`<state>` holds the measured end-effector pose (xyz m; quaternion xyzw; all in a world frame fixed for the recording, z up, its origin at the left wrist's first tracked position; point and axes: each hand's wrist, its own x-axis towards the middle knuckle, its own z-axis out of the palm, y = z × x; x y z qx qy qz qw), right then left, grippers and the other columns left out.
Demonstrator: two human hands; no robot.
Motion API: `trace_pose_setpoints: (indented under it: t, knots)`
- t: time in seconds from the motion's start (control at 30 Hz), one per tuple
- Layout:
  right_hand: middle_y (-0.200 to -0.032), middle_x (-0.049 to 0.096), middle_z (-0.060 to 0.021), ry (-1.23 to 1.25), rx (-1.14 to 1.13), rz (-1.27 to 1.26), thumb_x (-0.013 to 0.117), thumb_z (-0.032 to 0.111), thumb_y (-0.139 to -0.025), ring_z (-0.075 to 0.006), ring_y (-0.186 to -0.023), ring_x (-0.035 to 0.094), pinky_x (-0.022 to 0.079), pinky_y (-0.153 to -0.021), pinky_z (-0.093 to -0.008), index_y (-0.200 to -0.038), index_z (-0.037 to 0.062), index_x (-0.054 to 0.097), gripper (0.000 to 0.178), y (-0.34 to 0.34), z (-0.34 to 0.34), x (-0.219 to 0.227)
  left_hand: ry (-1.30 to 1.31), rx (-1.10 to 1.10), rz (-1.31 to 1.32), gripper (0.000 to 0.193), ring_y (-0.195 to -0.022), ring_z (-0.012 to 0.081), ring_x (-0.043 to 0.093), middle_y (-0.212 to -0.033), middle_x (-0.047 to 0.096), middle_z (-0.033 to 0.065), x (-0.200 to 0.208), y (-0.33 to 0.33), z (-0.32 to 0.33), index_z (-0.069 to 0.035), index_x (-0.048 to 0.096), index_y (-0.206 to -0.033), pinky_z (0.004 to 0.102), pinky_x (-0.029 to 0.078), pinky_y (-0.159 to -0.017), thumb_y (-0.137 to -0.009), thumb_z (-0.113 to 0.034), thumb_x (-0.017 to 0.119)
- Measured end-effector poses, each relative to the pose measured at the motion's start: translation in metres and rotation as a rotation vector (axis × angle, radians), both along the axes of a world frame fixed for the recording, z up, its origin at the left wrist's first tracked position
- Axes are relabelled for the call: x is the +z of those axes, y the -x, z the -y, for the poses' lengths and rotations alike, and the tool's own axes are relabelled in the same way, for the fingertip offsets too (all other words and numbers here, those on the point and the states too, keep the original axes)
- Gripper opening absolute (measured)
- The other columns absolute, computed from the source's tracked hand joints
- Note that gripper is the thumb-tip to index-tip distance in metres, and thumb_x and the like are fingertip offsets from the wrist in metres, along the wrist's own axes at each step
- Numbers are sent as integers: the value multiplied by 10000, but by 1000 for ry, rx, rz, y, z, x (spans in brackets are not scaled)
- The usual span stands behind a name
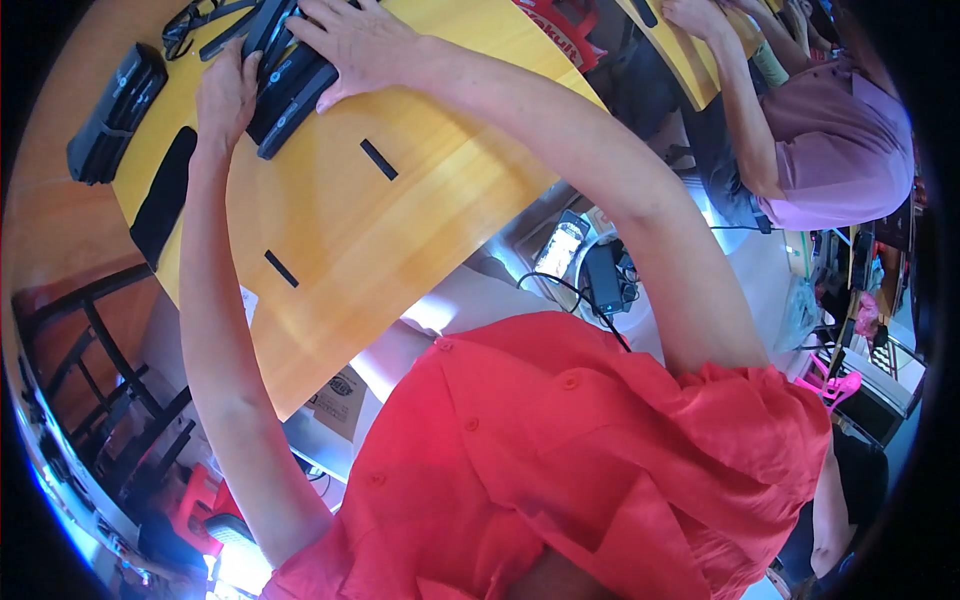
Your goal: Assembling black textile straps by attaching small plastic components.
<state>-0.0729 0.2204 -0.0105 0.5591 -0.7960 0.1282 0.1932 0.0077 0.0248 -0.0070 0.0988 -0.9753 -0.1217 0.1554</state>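
Note:
A stack of flat black devices lies slanted near the far end of a yellow wooden table. My left hand presses against the stack's left side, fingers curled onto its edge. From the right, my right hand lies over the top of the stack, its fingers spread and wrapped across it. Both forearms reach up from my red shirt.
A second black stack and a flat black pad lie at the table's left edge. Two short black strips lie on the wood. A person in a purple shirt works at the upper right. A phone and a black box sit below.

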Motion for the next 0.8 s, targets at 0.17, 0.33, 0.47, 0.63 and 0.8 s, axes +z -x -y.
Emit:
trace_pose_setpoints:
  t: [0.17,0.33,0.47,0.63,0.8]
  knots:
    - [-1175,456,-43,94,112,-100,724,567,-562,-245,-1096,461,332,-934,-438,-1204,107,459,832,18,4,-6,31,0,-22,350,-920,390,583,-959,605,256,-3,7,5,14,510,-1125,444,454,-795,-903,-251,461]
    - [-1257,431,-62,11,101,-4,680,557,-634,-253,-1055,457,360,-812,-430,-1238,133,447,773,0,13,-11,-51,40,2,323,-910,396,580,-951,595,263,2,5,-1,5,509,-1062,467,450,-774,-869,-254,510]
    - [-1247,436,-62,-5,95,47,662,548,-666,-255,-1087,425,331,-842,-435,-1237,141,455,731,-4,13,-16,-2,64,-40,295,-942,379,549,-966,562,219,-4,2,-19,-24,512,-1027,460,450,-789,-835,-245,548]
    - [-1198,467,-67,65,82,94,669,526,-676,-255,-1126,394,299,-889,-443,-1219,142,473,694,-10,7,-22,22,140,-119,274,-864,386,527,-919,540,240,-7,3,-29,43,515,-957,464,446,-770,-791,-173,528]
    - [-1199,472,-78,46,88,165,671,514,-687,-257,-1149,384,272,-924,-441,-1232,137,470,693,-8,8,-18,-172,119,-59,257,-838,440,551,-884,568,286,11,2,-14,40,500,-924,486,442,-753,-835,-200,471]
